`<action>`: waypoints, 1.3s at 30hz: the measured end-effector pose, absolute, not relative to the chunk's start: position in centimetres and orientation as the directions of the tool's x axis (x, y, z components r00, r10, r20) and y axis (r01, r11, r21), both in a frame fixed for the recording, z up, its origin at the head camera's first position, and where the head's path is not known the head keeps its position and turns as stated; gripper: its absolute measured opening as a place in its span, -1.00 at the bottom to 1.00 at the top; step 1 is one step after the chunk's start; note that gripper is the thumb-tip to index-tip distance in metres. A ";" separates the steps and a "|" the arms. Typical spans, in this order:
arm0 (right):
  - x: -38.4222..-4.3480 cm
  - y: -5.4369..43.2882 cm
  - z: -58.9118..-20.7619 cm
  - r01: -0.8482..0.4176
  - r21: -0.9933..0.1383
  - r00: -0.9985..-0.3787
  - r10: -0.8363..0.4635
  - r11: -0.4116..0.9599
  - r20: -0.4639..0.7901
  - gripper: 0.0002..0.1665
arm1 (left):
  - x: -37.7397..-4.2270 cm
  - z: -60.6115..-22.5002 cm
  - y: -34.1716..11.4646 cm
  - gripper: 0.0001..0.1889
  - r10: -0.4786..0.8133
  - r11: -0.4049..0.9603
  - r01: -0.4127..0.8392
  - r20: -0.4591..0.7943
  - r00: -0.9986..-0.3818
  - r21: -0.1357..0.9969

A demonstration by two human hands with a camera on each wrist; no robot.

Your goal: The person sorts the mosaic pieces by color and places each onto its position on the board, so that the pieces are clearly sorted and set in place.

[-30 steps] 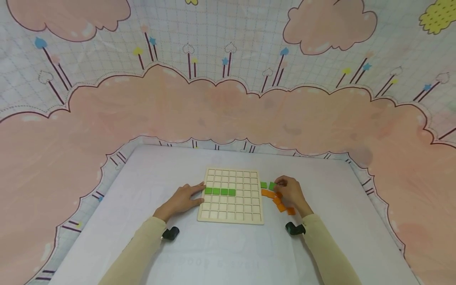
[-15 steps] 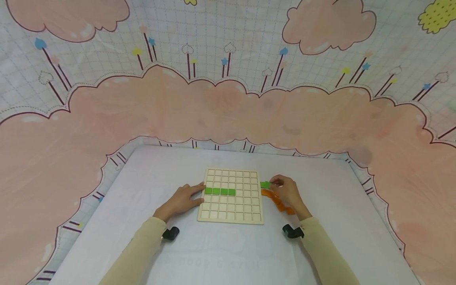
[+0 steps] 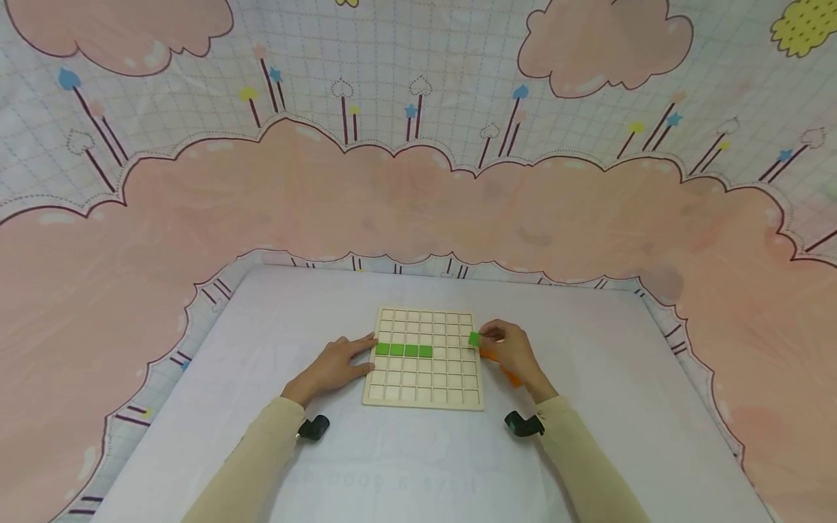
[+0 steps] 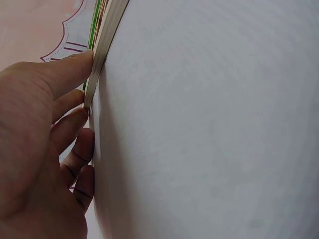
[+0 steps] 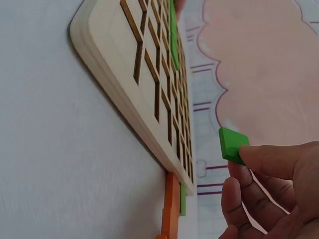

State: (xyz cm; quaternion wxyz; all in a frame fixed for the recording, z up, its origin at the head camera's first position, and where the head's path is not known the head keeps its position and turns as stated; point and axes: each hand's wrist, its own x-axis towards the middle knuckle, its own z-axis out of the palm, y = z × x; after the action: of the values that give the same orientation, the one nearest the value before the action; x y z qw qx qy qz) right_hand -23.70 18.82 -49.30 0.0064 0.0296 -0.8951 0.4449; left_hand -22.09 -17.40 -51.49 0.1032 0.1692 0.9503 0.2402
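Note:
A wooden grid board (image 3: 423,407) lies on the white table. Four-cornered green tiles (image 3: 404,351) form a row in its cells, starting at the left side. My left hand (image 3: 333,365) touches the board's left edge with extended thumb and fingers; the left wrist view shows the fingertips (image 4: 82,62) right at that edge. Between thumb and finger, my right hand (image 3: 513,351) pinches a single green tile (image 5: 232,144), raised at the board's right edge. Orange tiles (image 5: 171,204) and another green tile (image 5: 183,200) lie beside the board, partly hidden by this hand in the head view.
The white tabletop (image 3: 418,465) extends around the board on all sides. Behind it hangs a patterned cloth (image 3: 418,203) with clouds and candle-like shapes. A black wrist device (image 3: 523,424) sits under the right wrist, and a similar device (image 3: 314,428) under the left.
My right hand has picked up a green tile from beside the board and carried it left to the board's right edge. My left hand has stayed in place.

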 end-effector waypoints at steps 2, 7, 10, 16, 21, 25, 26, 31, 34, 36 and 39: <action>-23.7 18.5 -49.3 -0.072 -0.797 -0.997 -0.057 0.600 0.047 -0.85 | -22.1 -51.5 -17.4 -0.37 0.372 0.825 0.269 -0.117 -0.921 0.497; -23.7 17.6 -49.3 -0.074 -0.810 -0.997 -0.070 0.581 0.040 -0.86 | -22.1 -51.5 -17.3 -0.38 0.374 0.825 0.275 -0.113 -0.921 0.493; -23.7 17.1 -49.4 -0.056 -0.821 -0.998 -0.065 0.568 0.023 -0.86 | -22.1 -51.5 -17.4 -0.37 0.373 0.824 0.274 -0.112 -0.921 0.495; -23.9 16.2 -49.9 -0.057 -0.826 -0.997 -0.080 0.561 0.014 -0.86 | -22.1 -51.6 -17.4 -0.37 0.372 0.826 0.274 -0.112 -0.921 0.493; -23.8 15.3 -50.1 -0.023 -0.825 -0.998 -0.064 0.565 -0.016 -0.87 | -22.1 -51.5 -17.4 -0.38 0.382 0.819 0.284 -0.104 -0.918 0.498; -23.8 14.6 -50.0 -0.023 -0.834 -0.997 -0.069 0.551 -0.018 -0.88 | -22.2 -51.6 -17.4 -0.38 0.388 0.821 0.295 -0.099 -0.916 0.488; -23.8 14.4 -50.0 -0.027 -0.837 -0.997 -0.073 0.546 -0.015 -0.88 | -22.2 -51.7 -17.4 -0.38 0.389 0.821 0.297 -0.098 -0.916 0.487; -24.0 13.9 -50.4 -0.007 -0.846 -0.996 -0.076 0.534 -0.040 -0.90 | -22.2 -51.7 -17.4 -0.38 0.393 0.816 0.301 -0.093 -0.915 0.493; -24.1 13.8 -50.8 -0.044 -0.839 -0.996 -0.093 0.543 -0.009 -0.90 | -22.2 -51.7 -17.4 -0.38 0.399 0.812 0.308 -0.087 -0.913 0.496; -24.0 13.7 -50.9 -0.083 -0.827 -0.994 -0.109 0.557 0.026 -0.90 | -22.2 -51.8 -17.5 -0.39 0.403 0.811 0.313 -0.084 -0.911 0.495; -23.8 13.4 -50.9 -0.117 -0.816 -0.991 -0.122 0.566 0.058 -0.91 | -22.3 -51.8 -17.5 -0.39 0.401 0.814 0.312 -0.087 -0.912 0.490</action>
State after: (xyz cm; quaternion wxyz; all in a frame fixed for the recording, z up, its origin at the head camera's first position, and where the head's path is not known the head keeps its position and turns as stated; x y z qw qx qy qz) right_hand -23.85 13.44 -50.86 -0.0027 0.0676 -0.8847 0.4612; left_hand -22.26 -17.49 -51.83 0.0936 0.1880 0.9478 0.2399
